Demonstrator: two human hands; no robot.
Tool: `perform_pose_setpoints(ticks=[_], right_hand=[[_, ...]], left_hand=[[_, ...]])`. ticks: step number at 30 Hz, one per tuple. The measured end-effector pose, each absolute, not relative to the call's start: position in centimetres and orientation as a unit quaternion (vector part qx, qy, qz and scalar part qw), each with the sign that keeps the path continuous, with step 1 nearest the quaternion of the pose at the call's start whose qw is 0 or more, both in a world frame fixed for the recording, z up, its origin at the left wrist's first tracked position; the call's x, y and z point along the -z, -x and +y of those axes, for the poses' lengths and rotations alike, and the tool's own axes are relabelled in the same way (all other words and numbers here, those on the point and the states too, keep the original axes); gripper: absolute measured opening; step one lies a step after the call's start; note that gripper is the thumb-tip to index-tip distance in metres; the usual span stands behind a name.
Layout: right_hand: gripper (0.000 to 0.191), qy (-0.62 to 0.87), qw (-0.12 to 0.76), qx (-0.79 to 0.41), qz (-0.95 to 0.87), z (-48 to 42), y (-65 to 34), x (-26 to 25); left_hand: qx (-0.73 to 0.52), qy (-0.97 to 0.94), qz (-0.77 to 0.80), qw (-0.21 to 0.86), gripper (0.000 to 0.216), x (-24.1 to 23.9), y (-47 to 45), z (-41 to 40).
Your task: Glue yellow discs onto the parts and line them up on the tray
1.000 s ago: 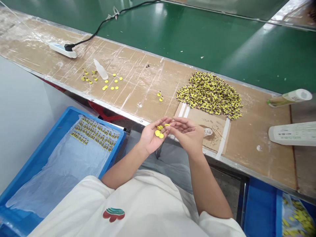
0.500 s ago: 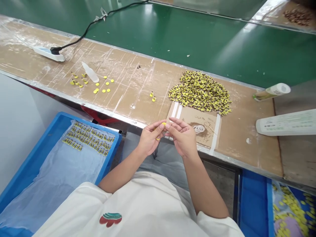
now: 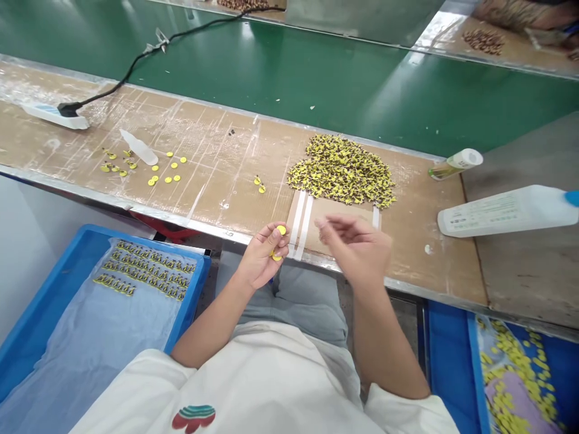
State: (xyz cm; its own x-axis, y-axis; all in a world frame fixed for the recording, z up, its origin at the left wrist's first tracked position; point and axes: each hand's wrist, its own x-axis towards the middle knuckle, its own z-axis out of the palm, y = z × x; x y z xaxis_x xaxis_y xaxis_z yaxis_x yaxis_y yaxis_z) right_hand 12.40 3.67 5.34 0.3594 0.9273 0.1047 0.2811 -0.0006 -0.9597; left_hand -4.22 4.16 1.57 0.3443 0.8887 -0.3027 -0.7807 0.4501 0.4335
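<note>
My left hand [image 3: 262,256] is closed round several round yellow discs. One yellow disc [image 3: 281,230] shows flat between thumb and forefinger, and others peek out lower, by the curled fingers. My right hand [image 3: 362,250], a little blurred, is apart from the left, over the taped cardboard piece [image 3: 316,226]. Its thumb and forefinger come together at the tips; anything between them is hidden. Just behind that hand lies a big heap of small yellow-and-dark figures [image 3: 344,172]. Two small yellow pieces [image 3: 259,184] stand on the bench to the heap's left.
Loose yellow discs [image 3: 168,179] lie near a small white squeeze bottle [image 3: 139,147]. A power strip [image 3: 54,116] is far left. A blue tray [image 3: 85,241] with rows of figures stands lower left. At right are a large white bottle [image 3: 497,211] and a smaller container [image 3: 456,164].
My right hand has drawn away from the left, moving right over the cardboard piece. My left hand still holds the yellow discs. The camera view has shifted.
</note>
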Motion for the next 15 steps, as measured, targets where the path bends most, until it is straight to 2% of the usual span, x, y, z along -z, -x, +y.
perform_pose_setpoints(ticks=[2, 4, 8, 15], right_hand=[[0.032, 0.703, 0.492, -0.157, -0.489, 4.8, -16.2, -4.6], [0.032, 0.757, 0.420, -0.076, -0.495, 6.1, -20.7, -3.1], [0.035, 0.797, 0.323, -0.027, -0.510, 7.9, -28.4, 0.5], [0.029, 0.711, 0.300, -0.001, -0.636, 9.0, -31.8, 2.6]], left_hand=[[-0.511, -0.091, 0.254, 0.816, 0.021, -1.5, 4.0, 4.6], [-0.508, -0.091, 0.270, 0.813, 0.020, -1.3, 3.8, 5.2], [-0.504, -0.102, 0.313, 0.798, 0.024, -1.0, 3.1, 6.3], [-0.495, -0.103, 0.341, 0.792, 0.021, -1.4, 1.3, 8.3]])
